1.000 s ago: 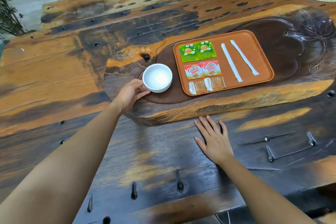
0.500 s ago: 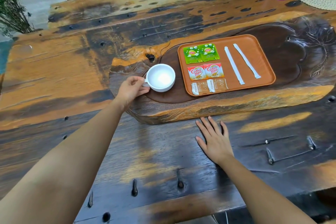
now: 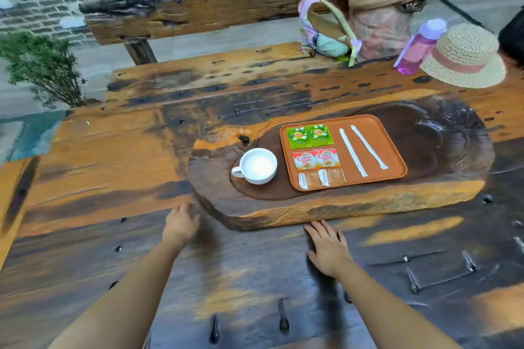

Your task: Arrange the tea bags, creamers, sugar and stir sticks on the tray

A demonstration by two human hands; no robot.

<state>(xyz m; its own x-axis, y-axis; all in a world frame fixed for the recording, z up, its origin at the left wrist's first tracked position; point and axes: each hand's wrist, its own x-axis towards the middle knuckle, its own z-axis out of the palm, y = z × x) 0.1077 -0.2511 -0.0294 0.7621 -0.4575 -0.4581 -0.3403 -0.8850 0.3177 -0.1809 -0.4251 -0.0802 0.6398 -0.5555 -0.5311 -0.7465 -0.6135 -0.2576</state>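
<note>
An orange tray (image 3: pixel 392 147) lies on a carved wooden slab (image 3: pixel 368 204). On it are two green tea bags (image 3: pixel 309 136), two red creamer packets (image 3: pixel 316 159), two brown sugar packets (image 3: pixel 321 178) and two white stir sticks (image 3: pixel 361 151). A white cup (image 3: pixel 256 166) stands left of the tray, handle to the left. My left hand (image 3: pixel 181 224) hovers blurred near the slab's front left corner, fingers apart, holding nothing. My right hand (image 3: pixel 326 248) rests flat on the table just before the slab.
At the table's far edge are a backpack (image 3: pixel 326 28), a pink bottle (image 3: pixel 418 47) and a straw hat (image 3: pixel 465 56). A person (image 3: pixel 382 0) stands behind them. A shrub (image 3: pixel 42 65) is at the left. Metal studs stick out of the near tabletop.
My left hand has let go of the cup's handle and drawn back toward me. The cup stays beside the tray. The view has tilted up.
</note>
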